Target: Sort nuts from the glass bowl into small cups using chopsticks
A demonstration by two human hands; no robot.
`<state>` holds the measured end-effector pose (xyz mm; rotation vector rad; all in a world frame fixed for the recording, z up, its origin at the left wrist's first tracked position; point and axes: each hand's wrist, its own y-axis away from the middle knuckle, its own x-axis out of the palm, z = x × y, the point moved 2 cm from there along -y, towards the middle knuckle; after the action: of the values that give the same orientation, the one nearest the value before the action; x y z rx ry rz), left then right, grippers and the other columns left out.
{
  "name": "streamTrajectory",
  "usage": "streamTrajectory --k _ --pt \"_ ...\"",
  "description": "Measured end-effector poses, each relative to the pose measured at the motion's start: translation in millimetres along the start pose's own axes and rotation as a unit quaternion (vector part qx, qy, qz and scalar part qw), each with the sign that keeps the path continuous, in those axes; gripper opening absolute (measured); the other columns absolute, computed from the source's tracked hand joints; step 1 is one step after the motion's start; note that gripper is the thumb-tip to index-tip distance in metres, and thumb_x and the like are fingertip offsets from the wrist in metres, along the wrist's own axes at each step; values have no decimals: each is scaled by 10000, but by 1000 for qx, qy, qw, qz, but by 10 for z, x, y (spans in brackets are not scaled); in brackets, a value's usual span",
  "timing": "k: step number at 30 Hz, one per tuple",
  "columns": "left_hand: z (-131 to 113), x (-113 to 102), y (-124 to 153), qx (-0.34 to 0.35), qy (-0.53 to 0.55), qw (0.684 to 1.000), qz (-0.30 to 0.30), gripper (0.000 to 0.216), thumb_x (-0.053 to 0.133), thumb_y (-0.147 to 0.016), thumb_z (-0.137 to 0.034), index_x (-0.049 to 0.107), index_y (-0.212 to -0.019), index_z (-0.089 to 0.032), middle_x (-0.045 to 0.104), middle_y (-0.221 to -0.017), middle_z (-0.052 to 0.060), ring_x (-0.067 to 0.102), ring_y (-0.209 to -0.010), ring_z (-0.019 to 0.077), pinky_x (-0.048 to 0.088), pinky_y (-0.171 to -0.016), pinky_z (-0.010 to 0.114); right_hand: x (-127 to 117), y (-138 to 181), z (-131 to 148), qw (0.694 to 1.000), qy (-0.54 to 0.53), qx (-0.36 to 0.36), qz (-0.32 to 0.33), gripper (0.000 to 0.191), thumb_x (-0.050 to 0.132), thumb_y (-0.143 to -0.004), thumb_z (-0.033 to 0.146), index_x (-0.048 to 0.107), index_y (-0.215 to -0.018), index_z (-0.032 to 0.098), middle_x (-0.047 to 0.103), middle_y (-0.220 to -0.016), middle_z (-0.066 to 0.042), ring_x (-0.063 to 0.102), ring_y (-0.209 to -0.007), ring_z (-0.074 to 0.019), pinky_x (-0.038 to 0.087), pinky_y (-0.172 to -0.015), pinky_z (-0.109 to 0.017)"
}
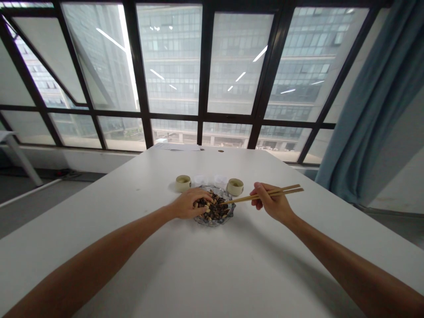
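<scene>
A scalloped clear glass bowl (213, 224) sits mid-table, filled with a mix of small dark seeds (218, 211) and paler nut-like pieces. My left hand (187, 204) lies over the bowl's left rim, thumb and fingers apart and reaching onto the mix; whether it grips the rim I cannot tell. In my right hand (273, 202), right of the bowl, is a pair of wooden chopsticks (247, 198). Their tips meet in the dark seeds. Behind the bowl stand two small cream cups, a left cup (183, 183) and a right cup (235, 187).
Two small translucent whitish objects (201, 180) rest between the cups. Papers (179, 147) and a small dark round item (221, 151) lie at the white table's (205, 274) far edge. Beyond are windows, with a blue curtain (367, 101) at right.
</scene>
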<state>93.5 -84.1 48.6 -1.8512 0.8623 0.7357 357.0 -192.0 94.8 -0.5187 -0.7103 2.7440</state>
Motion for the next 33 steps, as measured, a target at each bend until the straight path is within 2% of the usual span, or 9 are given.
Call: streamTrajectory --k 6,8,11,15,19,22,27,30,33 --pt "44 -90 18 -23 -16 998 54 616 652 -823 -516 526 -1336 -200 573 -1373 143 522 -1275 286 376 -1108 446 -32 -27 -30 1000 -12 14 -16 626 602 -766 766 650 -606 163 599 -447 -42 516 -330 -120 412 -310 -219" --pt "33 -126 -5 -36 -21 997 59 617 645 -829 -531 524 -1339 -205 571 -1372 135 520 -1275 279 376 -1109 431 -72 -55 -35 999 -11 17 -27 631 598 -766 770 654 -616 160 606 -452 -47 521 -332 -124 420 -313 -224" --pt "34 -130 -120 -80 -46 995 36 569 598 -861 -556 550 -1308 -208 590 -1345 123 540 -1249 268 389 -1094 413 -181 -125 -52 998 -14 11 -67 631 587 -774 771 654 -631 160 612 -459 -50 525 -333 -131 431 -318 -236" --pt "89 26 -446 -138 -117 982 47 604 570 -867 -569 536 -1323 -175 560 -1387 146 502 -1293 302 362 -1106 440 -387 -231 -108 988 -30 -18 -152 617 594 -780 759 646 -645 159 615 -470 -50 530 -342 -130 433 -328 -238" --pt "144 262 -892 -134 -167 974 76 682 600 -838 -554 465 -1393 -181 501 -1461 146 455 -1345 315 329 -1120 447 -562 -311 -194 980 -16 -35 -198 624 560 -806 756 636 -638 160 619 -474 -56 530 -343 -129 419 -322 -233" --pt "169 416 -1198 -131 -188 969 92 737 622 -800 -570 450 -1397 -175 504 -1454 158 453 -1347 319 310 -1128 457 -660 -347 -259 977 -1 -33 -210 633 546 -810 763 635 -642 159 618 -468 -55 534 -340 -132 420 -318 -233" --pt "243 592 -1515 -166 -208 956 122 859 603 -767 -631 346 -1467 -203 414 -1528 166 342 -1427 334 140 -1175 588 -753 -371 -338 979 5 -29 -203 648 542 -798 777 636 -643 154 617 -469 -55 535 -343 -130 422 -320 -229" --pt "311 654 -1604 -189 -216 947 146 850 621 -765 -581 332 -1477 -219 472 -1483 166 387 -1400 331 103 -1168 615 -766 -375 -368 982 7 -21 -187 639 552 -797 771 642 -652 155 623 -478 -55 541 -354 -132 431 -330 -231" --pt "355 678 -1633 -189 -223 947 137 867 659 -745 -528 327 -1481 -214 546 -1412 149 451 -1348 332 97 -1171 611 -764 -376 -384 984 4 -15 -180 644 560 -780 783 637 -648 157 623 -474 -56 539 -353 -129 435 -332 -227"
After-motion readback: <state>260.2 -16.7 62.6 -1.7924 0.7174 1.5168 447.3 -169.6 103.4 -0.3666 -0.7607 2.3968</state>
